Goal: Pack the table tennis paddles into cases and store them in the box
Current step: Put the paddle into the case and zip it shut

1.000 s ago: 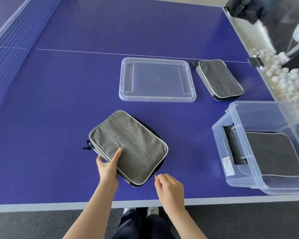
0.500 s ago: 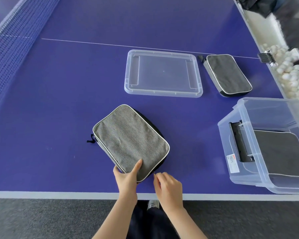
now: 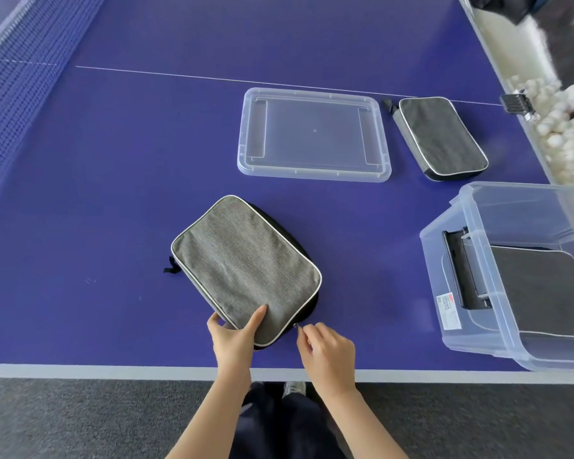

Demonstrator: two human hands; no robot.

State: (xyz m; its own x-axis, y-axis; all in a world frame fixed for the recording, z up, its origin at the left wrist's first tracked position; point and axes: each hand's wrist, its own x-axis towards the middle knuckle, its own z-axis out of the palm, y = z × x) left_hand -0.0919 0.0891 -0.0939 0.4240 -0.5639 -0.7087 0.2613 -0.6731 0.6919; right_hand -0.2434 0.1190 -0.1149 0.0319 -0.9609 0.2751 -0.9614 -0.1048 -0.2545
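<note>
A grey fabric paddle case (image 3: 246, 266) with white piping lies flat near the front edge of the blue table. My left hand (image 3: 234, 336) grips its near corner, thumb on top. Just to the right, my right hand (image 3: 325, 352) pinches the small zipper pull at the case's near edge. A darker case (image 3: 441, 137) lies farther back on the right. The clear plastic box (image 3: 471, 306) stands at the right edge with another dark case (image 3: 544, 293) lying inside it.
The box's clear lid (image 3: 314, 135) lies upside down in the middle of the table. The net (image 3: 10, 84) runs along the left. Beyond the table's right edge sits a tray of white balls (image 3: 564, 134). Grey carpet lies below the front edge.
My left hand slid from the case's left long edge down to its near corner. My right hand stayed at the zipper pull by the near edge.
</note>
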